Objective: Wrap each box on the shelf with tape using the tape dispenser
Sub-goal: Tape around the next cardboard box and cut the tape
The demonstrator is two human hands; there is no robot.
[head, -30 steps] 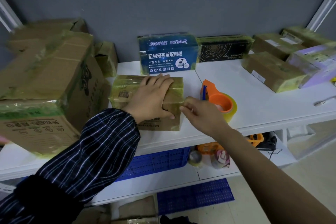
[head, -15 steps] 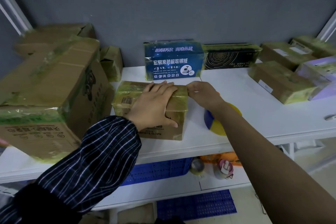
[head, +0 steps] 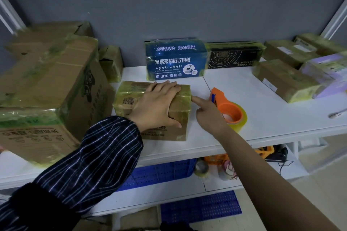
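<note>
Cardboard under yellowish tape, the small box (head: 127, 99) sits at the frame's centre on the white shelf (head: 262, 114), beneath my left hand (head: 157, 105), which lies flat on its top, thumb down the front face. My right hand (head: 208, 116) holds nothing; its straight forefinger touches the box's upper right edge. Just right of that hand lies the orange tape dispenser (head: 228, 110).

The light is dim and cool. The white shelf (head: 262, 103) right of the right hand (head: 208, 116) is the brightest surface. Soft shadow sits under the left hand (head: 157, 107). Print on the blue box (head: 174, 60) beyond that hand is sharp, with a dull green sheen. The pale boxes (head: 323, 69) far right of the right hand smear into blur. The shelf posts (head: 336, 18) bend at the edges.
</note>
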